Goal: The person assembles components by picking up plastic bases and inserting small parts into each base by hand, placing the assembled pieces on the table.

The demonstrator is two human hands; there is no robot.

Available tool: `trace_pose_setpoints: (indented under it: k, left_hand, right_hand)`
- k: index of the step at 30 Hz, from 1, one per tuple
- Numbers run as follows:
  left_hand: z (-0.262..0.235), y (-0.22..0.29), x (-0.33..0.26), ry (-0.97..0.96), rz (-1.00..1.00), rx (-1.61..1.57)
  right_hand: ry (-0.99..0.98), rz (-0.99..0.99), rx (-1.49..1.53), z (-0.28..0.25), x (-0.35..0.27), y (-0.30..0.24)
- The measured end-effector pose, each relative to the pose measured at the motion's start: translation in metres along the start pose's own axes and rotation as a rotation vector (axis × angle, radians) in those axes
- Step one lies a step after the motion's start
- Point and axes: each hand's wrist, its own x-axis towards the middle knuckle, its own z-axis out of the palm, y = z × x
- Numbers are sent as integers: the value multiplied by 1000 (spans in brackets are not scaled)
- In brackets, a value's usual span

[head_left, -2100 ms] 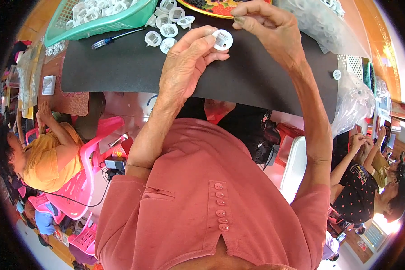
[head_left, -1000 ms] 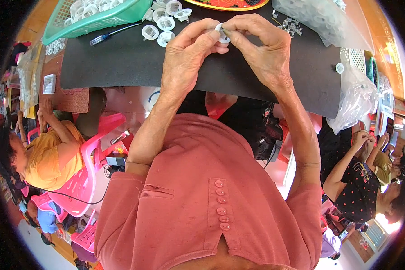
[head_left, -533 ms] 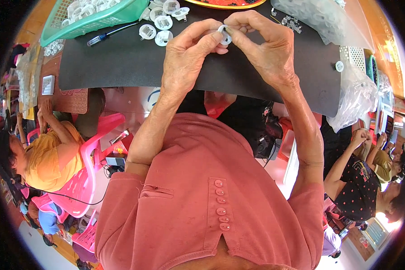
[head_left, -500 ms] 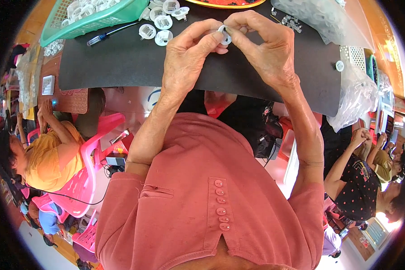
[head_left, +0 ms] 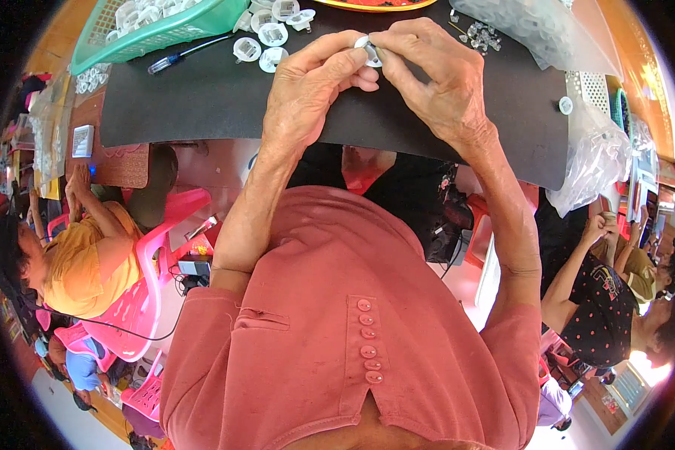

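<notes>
Shirt (head_left: 307, 300), dull red, buttoned, nearest the camera. Left hand (head_left: 304, 94): thumb and fingers drawn together on the left side of a white disc (head_left: 372, 58), its other fingertips curled beneath. Right hand (head_left: 446, 82): thumb and forefinger pinched at the disc's upper right rim, gap nearly nil; whether a smaller part also sits between them cannot be told. White disc: one, tilted, raised above the far half of the tabletop (head_left: 195, 109), partly hidden by the fingers. Handling note, by judgement: left grip best kept firm at the rim and clear of the middle, right fingertips pressing squarely and lightly, since thin plastic may crack or slip; tilting the disc's face to the eye should help alignment. Lone disc (head_left: 565, 105), near the tabletop's right edge. Screwdriver (head_left: 165, 63), blue handle, left. Loose discs (head_left: 273, 34), several, clustered just beyond the left hand. Clear pieces (head_left: 481, 37), small heap, beyond the right hand. Basket (head_left: 154, 52), green, holding more white parts. Plastic bag (head_left: 525, 31), filled, far right. Tray (head_left: 382, 7), red and yellow rim, farthest.
</notes>
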Motion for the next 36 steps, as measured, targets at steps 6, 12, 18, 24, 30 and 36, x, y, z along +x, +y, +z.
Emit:
trace_pose_setpoints:
  k: [6,12,18,24,30,36]
  left_hand:
    - [0,-1,-1,14,3,29]
    - [0,-2,-1,9,29,177]
    - [9,-4,-3,-8,133,403]
    - [3,-4,-1,-47,53,169]
    - [3,-5,-1,-42,47,180]
    - [2,-5,-1,-21,27,181]
  right_hand:
    - [-84,4,11,-8,-3,-10]
    - [-91,44,16,-4,-8,-4]
    - [-13,156,141,-1,-16,0]
    - [-6,144,131,2,-8,-6]
    - [-108,91,139,-5,1,-6]
    - [-85,56,122,-3,-1,-5]
